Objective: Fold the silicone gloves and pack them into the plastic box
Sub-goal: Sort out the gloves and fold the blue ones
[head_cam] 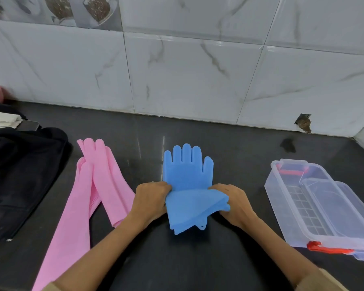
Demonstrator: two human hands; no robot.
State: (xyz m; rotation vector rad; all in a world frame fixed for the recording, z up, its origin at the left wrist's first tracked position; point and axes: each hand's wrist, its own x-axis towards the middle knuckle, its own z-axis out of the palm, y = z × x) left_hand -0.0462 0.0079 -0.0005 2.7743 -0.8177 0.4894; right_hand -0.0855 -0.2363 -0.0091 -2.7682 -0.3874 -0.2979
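Observation:
Blue silicone gloves [188, 175] lie stacked in the middle of the dark counter, fingers pointing to the wall. Their cuff end is folded over toward me into a slanted flap. My left hand [150, 199] pinches the fold on its left side. My right hand [232, 201] grips the fold on its right side. Pink silicone gloves [97, 185] lie stretched out flat to the left, crossing each other, untouched. The clear plastic box [282, 198] with red latches stands open on the right, its clear lid resting slanted across it.
A black bag [19, 175] and a folded white cloth [2, 120] lie at the far left. The tiled wall [187, 70] runs along the back of the dark counter [240, 148], with a side wall at the right corner.

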